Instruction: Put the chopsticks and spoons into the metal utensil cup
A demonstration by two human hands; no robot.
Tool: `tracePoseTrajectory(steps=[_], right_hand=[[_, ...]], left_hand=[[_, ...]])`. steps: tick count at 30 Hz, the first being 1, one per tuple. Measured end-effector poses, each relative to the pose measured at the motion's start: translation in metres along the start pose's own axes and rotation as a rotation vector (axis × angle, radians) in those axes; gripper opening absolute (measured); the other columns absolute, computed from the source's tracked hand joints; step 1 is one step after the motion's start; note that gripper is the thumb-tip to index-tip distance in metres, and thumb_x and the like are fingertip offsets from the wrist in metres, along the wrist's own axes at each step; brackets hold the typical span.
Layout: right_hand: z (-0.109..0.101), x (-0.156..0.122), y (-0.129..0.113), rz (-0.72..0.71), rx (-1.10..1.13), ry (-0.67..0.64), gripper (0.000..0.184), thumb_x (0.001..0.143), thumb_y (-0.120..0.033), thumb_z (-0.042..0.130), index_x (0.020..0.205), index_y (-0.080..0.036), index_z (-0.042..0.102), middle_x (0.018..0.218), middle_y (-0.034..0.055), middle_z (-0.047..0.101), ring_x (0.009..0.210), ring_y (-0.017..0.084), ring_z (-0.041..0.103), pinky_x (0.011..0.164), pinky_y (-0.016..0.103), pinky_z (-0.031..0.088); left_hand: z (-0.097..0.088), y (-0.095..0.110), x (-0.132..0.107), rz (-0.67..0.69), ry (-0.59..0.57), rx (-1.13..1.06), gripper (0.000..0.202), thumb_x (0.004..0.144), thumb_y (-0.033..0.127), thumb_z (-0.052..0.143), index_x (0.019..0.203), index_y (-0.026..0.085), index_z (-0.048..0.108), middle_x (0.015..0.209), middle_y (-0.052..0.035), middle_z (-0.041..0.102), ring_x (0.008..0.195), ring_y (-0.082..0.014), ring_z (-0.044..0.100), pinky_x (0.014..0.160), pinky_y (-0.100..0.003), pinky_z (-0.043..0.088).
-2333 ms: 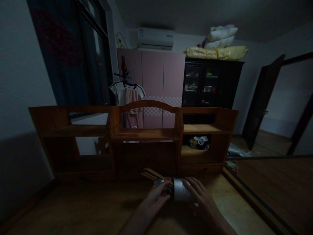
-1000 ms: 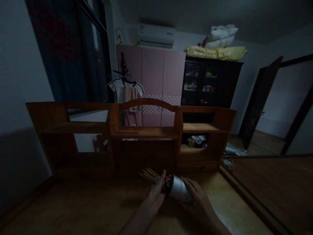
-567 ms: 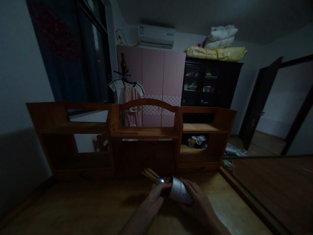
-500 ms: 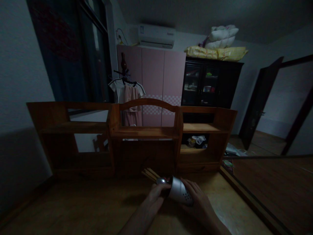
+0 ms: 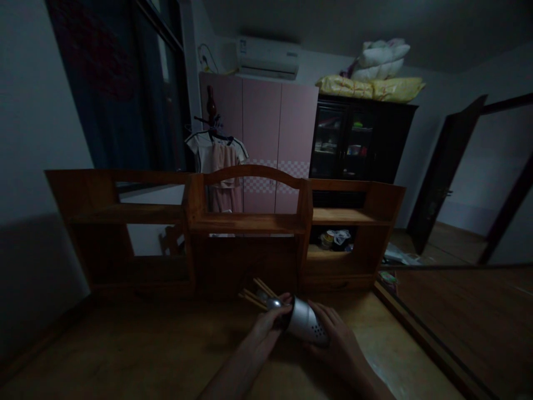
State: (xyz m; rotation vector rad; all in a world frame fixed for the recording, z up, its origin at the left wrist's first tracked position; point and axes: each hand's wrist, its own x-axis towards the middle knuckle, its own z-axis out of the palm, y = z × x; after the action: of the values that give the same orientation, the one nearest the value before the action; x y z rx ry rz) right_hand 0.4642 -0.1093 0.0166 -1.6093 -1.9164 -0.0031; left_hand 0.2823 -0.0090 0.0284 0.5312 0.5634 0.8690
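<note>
My right hand is wrapped round a metal utensil holder, a cylinder with small drain holes near its base. The holder lies tilted, its mouth toward the left. At that mouth, my left hand is closed round a bundle of wooden chopsticks and a shiny metal spoon. Their outer ends point up and left. The lower ends are hidden by my fingers and the holder's rim, so I cannot tell how far inside they reach.
Under my hands is a wooden desk top. A wooden shelf unit stands along its far edge. Plastic-bagged items show through the right compartment. Farther back are a pink wardrobe, a black cabinet and an open door.
The chopsticks have fanned wider apart, with some now pointing more steeply upward. The left fingers have shifted slightly at the holder's mouth. The holder and right hand are nearly where they were.
</note>
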Motion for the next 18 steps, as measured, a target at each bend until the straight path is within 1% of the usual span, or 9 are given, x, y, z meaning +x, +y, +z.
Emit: tracePoseTrajectory(steps=[3,7,12,15,18], right_hand=[[-0.0016,0.0006,-0.0018,0.013,0.002,-0.007,0.081,0.069,-0.030,0.070,0.143,-0.026,0.037,0.138,0.0085,0.047,0.122,0.028,0.045,0.100,0.039,0.041],[-0.0011,0.0005,-0.0020,0.000,0.000,0.000,0.079,0.070,-0.031,0.069,0.143,-0.025,0.037,0.137,0.0087,0.047,0.122,0.027,0.045,0.101,0.038,0.040],[0.0007,-0.0004,-0.0015,0.011,-0.005,0.003,0.081,0.069,-0.030,0.070,0.143,-0.026,0.036,0.137,0.0083,0.047,0.122,0.027,0.046,0.099,0.038,0.041],[0.0008,0.0000,-0.0017,0.008,-0.003,0.006,0.080,0.069,-0.030,0.070,0.142,-0.025,0.037,0.137,0.0091,0.047,0.122,0.028,0.046,0.099,0.039,0.041],[0.0011,0.0006,-0.0012,0.006,-0.001,0.009,0.080,0.070,-0.029,0.069,0.142,-0.025,0.037,0.137,0.0093,0.047,0.122,0.027,0.046,0.100,0.039,0.041]], left_hand=[[0.0007,0.0003,-0.0012,-0.012,-0.013,-0.002,0.038,0.062,0.007,0.078,0.098,0.013,0.072,0.105,-0.0115,0.070,0.095,-0.0225,0.065,0.083,-0.027,0.049],[0.0015,-0.0001,-0.0014,-0.006,-0.006,-0.011,0.037,0.065,0.010,0.078,0.100,0.014,0.070,0.100,-0.0099,0.071,0.088,-0.0204,0.066,0.078,-0.026,0.049],[0.0029,0.0004,0.0009,-0.016,-0.035,-0.054,0.032,0.067,0.007,0.076,0.098,0.012,0.069,0.091,-0.0088,0.072,0.081,-0.0181,0.066,0.074,-0.025,0.049],[0.0055,0.0018,-0.0005,-0.014,-0.020,-0.039,0.029,0.066,0.006,0.075,0.094,0.012,0.069,0.088,-0.0079,0.071,0.079,-0.0181,0.066,0.074,-0.025,0.048],[0.0080,0.0023,-0.0034,0.004,-0.002,-0.006,0.026,0.065,0.006,0.075,0.090,0.012,0.070,0.085,-0.0074,0.071,0.079,-0.0193,0.066,0.077,-0.027,0.047]])
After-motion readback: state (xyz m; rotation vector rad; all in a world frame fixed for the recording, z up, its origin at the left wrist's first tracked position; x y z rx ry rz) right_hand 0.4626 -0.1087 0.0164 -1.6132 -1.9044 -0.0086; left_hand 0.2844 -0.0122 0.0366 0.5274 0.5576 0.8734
